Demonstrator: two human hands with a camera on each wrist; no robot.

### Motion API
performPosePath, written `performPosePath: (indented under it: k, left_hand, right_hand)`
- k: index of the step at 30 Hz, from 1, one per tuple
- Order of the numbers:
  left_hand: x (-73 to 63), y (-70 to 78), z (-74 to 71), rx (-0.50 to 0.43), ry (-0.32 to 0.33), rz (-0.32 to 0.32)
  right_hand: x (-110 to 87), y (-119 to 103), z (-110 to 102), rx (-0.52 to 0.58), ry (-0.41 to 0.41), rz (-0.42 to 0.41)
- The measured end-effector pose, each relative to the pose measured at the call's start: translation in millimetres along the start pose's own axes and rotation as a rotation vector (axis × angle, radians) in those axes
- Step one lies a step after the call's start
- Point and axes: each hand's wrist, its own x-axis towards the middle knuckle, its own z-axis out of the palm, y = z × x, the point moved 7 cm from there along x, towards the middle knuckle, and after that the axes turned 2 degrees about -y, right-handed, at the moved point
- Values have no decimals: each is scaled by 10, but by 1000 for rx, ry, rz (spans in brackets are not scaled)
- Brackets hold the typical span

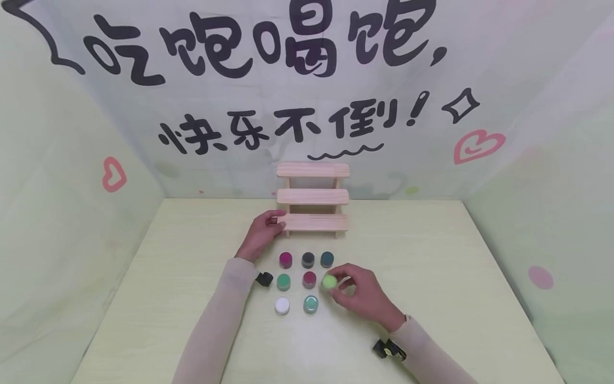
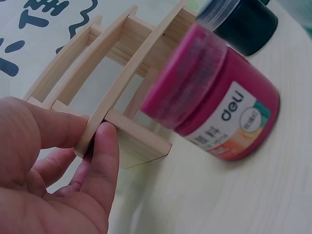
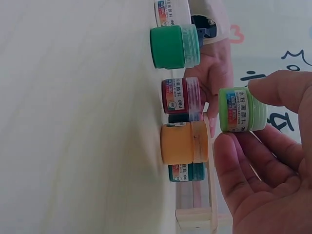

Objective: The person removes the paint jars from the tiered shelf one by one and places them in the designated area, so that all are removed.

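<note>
My left hand (image 1: 261,234) pinches the left end of the lowest board of a small three-step wooden stand (image 1: 314,222); in the left wrist view its thumb and fingers (image 2: 105,161) grip the board's corner. With thumb and fingertips, my right hand (image 1: 364,293) holds a light green paint jar (image 3: 234,109), raised off the table in the right wrist view. Close by stands an orange paint jar (image 3: 176,144), hidden in the head view. A dark red jar (image 1: 309,279) and a teal jar (image 1: 327,260) stand near the right hand. Nearest the left hand is a magenta jar (image 2: 234,107).
Other lidded paint jars stand in rows before the stand: a dark jar (image 1: 308,260), a green jar (image 1: 283,282), a white jar (image 1: 282,305) and a turquoise jar (image 1: 310,304). Fabric walls with lettering (image 1: 307,128) enclose the pale table (image 1: 408,234) at back and sides.
</note>
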Motion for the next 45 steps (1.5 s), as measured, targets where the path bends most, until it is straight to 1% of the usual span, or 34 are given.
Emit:
performPosePath:
  k: [4, 11, 17, 20, 24, 28, 33, 37, 42, 45]
  left_hand:
    - [-18, 8, 1, 5, -4, 1]
    - [-30, 21, -1, -17, 4, 5]
    - [-28, 16, -4, -27, 11, -3]
    - [-29, 13, -1, -27, 10, -9]
    - [-27, 22, 8, -28, 10, -7]
    - [-17, 22, 11, -28, 11, -8]
    - [-12, -4, 7, -23, 15, -24]
    - [-34, -8, -18, -25, 27, -23]
    - [-24, -13, -42, -20, 29, -16]
    - [-14, -10, -59, -17, 32, -11]
  right_hand:
    - [-64, -2, 23, -8, -22, -9]
    - [-148, 16, 66, -16, -82, 26]
    - [-197, 71, 98, -36, -132, 95]
    - [-219, 114, 114, -64, -165, 148]
    - [-231, 152, 128, -105, -207, 190]
    - [-222, 162, 141, -118, -223, 199]
    - [-206, 161, 143, -101, -233, 201]
    - [-190, 141, 160, -80, -238, 186]
    - [-166, 131, 166, -74, -241, 189]
    - [-143, 131, 149, -73, -235, 178]
